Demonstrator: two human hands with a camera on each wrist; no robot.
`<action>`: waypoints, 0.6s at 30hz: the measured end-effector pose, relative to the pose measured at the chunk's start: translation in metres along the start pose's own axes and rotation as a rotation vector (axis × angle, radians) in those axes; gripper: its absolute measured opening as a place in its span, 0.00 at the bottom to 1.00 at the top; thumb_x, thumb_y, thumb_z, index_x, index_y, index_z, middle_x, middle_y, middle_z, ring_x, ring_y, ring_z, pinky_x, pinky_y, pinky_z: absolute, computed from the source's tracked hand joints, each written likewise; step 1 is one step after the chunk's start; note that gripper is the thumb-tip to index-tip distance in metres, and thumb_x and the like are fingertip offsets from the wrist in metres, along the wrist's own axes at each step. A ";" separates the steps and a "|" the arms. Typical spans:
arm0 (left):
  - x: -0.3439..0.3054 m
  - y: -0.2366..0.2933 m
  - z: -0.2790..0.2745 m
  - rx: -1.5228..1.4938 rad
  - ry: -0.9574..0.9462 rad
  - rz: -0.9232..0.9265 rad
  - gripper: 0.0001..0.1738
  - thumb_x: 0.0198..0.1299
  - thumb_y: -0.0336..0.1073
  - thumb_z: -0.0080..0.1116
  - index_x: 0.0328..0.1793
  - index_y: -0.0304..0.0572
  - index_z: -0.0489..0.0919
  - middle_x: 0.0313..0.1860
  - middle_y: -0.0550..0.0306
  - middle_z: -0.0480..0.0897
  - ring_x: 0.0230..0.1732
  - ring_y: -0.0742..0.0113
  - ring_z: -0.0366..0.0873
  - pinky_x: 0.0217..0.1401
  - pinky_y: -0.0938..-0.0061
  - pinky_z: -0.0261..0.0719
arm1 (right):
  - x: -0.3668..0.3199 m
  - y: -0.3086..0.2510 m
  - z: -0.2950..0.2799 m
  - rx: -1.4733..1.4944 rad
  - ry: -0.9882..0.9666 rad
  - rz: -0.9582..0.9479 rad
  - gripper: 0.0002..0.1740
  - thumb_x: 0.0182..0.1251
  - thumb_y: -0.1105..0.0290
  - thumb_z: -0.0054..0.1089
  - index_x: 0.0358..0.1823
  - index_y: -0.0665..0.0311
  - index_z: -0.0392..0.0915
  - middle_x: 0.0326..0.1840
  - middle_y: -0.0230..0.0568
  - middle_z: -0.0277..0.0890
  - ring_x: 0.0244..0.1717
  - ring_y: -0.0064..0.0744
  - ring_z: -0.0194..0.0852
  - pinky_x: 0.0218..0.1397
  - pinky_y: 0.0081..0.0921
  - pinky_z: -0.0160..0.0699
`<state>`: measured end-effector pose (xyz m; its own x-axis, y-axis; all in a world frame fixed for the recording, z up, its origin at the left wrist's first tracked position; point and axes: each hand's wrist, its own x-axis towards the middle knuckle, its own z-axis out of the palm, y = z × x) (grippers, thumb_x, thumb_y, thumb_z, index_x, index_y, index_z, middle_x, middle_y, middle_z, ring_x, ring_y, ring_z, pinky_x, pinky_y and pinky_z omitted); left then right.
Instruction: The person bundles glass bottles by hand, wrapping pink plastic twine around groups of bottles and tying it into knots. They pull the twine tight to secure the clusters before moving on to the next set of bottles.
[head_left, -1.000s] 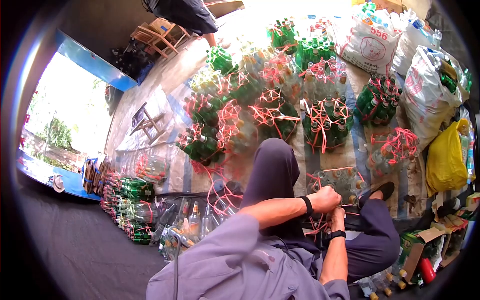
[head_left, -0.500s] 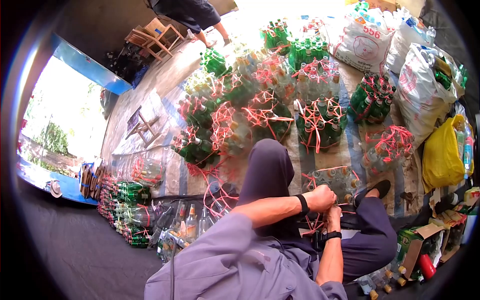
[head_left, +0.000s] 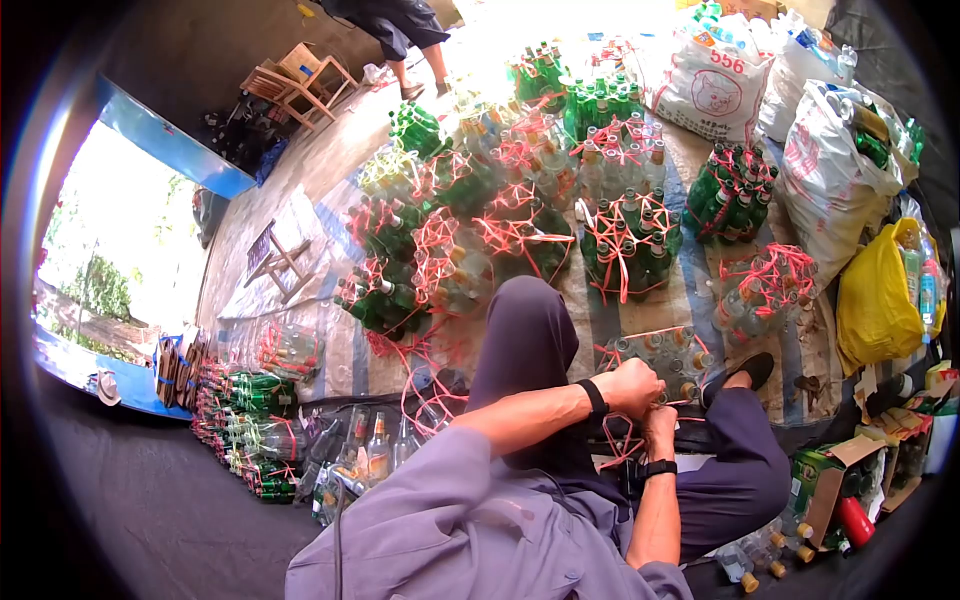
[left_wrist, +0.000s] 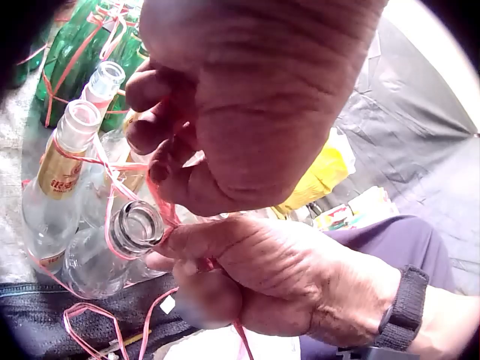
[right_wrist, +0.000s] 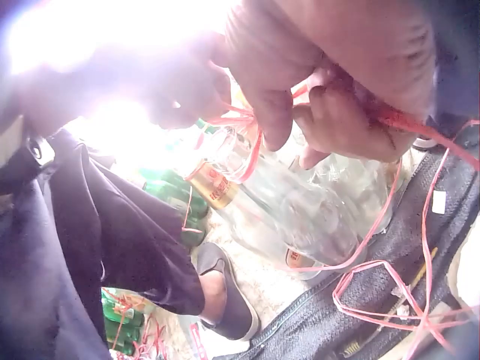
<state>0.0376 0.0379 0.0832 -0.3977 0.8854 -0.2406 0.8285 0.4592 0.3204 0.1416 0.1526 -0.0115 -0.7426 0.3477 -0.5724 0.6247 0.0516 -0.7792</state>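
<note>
Both hands are close together over a bundle of clear glass bottles [head_left: 672, 358] wrapped in pink string. In the left wrist view, my left hand [left_wrist: 262, 97] has curled fingers gripping pink string [left_wrist: 159, 196] above a bottle mouth [left_wrist: 138, 225]. Just below it, my right hand [left_wrist: 277, 270] pinches the string between thumb and finger beside that mouth. The right wrist view shows my right hand [right_wrist: 337, 82] with a strand running through its curled fingers; glare washes out my left hand [right_wrist: 169, 86]. A loose string loop [right_wrist: 375, 289] lies below on dark cloth.
Tied bundles of green bottles [head_left: 632, 240] and clear ones stand ahead. White sacks [head_left: 712, 85], a yellow bag [head_left: 880, 300] and an open carton [head_left: 835, 480] are at right. Loose bottles [head_left: 378, 450] lie left of my knee. A person [head_left: 400, 35] stands at the back.
The head view has shifted, so the bundles sit farther left in it. The person at the back shows more of both legs. My hands stay together at the bundle.
</note>
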 end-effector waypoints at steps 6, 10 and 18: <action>-0.001 -0.003 0.000 0.024 0.023 -0.025 0.13 0.48 0.39 0.64 0.35 0.36 0.83 0.28 0.45 0.86 0.32 0.50 0.87 0.33 0.59 0.82 | -0.003 -0.001 0.000 -0.015 0.044 -0.094 0.16 0.58 0.68 0.66 0.21 0.76 0.80 0.16 0.31 0.72 0.24 0.20 0.64 0.28 0.33 0.68; -0.004 0.000 -0.013 0.058 -0.034 -0.051 0.12 0.48 0.39 0.65 0.33 0.37 0.83 0.28 0.46 0.86 0.32 0.51 0.87 0.32 0.59 0.82 | 0.015 0.026 0.005 -0.126 0.089 -0.092 0.19 0.58 0.64 0.66 0.22 0.77 0.79 0.13 0.41 0.68 0.22 0.22 0.63 0.28 0.37 0.68; -0.004 0.000 -0.010 0.098 0.027 -0.062 0.14 0.48 0.44 0.67 0.33 0.41 0.84 0.28 0.51 0.87 0.34 0.55 0.88 0.32 0.64 0.81 | 0.020 0.031 0.007 -0.089 0.062 -0.105 0.21 0.58 0.61 0.65 0.23 0.78 0.78 0.13 0.51 0.67 0.21 0.25 0.64 0.29 0.41 0.67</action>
<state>0.0354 0.0353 0.0930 -0.4586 0.8579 -0.2317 0.8362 0.5049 0.2142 0.1440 0.1551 -0.0490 -0.7905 0.3928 -0.4699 0.5653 0.1727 -0.8066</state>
